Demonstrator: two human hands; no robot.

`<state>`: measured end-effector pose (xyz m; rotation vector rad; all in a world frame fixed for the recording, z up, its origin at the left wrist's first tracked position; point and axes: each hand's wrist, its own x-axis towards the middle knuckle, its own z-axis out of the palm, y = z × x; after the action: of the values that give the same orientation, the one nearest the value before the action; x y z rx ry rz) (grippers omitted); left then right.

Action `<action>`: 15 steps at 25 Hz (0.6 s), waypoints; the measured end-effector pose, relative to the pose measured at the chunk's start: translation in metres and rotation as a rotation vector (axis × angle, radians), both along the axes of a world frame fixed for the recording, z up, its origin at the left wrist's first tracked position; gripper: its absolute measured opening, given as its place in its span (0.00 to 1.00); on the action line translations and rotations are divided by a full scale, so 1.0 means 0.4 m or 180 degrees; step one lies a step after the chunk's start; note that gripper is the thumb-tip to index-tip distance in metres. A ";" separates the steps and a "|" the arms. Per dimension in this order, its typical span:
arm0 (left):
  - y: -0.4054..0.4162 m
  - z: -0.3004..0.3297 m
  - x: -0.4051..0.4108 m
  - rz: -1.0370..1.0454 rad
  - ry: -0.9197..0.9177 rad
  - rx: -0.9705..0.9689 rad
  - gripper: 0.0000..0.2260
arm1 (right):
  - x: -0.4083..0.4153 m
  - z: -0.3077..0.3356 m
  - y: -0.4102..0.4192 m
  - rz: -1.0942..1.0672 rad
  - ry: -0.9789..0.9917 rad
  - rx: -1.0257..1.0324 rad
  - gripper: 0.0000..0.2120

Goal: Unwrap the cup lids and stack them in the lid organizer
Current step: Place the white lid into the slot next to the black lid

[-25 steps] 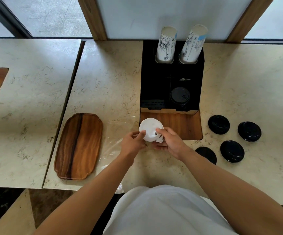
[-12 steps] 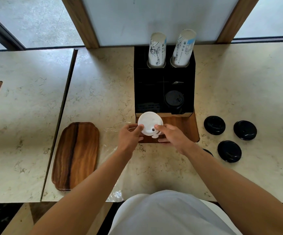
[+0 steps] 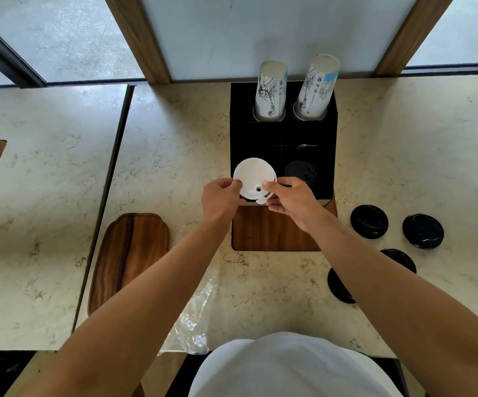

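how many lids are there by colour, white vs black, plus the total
white lids: 1, held by the left hand and right hand over the organizer, white lid
black lids: 5, one in the organizer and four on the counter
total: 6

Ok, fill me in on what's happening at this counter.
A person holds a stack of white lids with both hands, left hand and right hand, over the front left slot of the black lid organizer. The slot beside it already holds black lids. Four more black lid stacks sit on the counter to the right, and empty plastic wrap lies near the edge.
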<state>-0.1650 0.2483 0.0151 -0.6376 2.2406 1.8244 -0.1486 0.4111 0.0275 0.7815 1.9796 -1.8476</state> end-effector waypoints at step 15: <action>0.072 -0.080 -0.081 -0.0457 -0.0242 -0.1013 0.10 | -0.083 -0.055 -0.043 0.0352 0.0084 0.1931 0.24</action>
<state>-0.1974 0.2772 -0.0168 -0.5671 2.4755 1.3679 -0.1819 0.3941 0.0054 0.7775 2.5769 -1.1964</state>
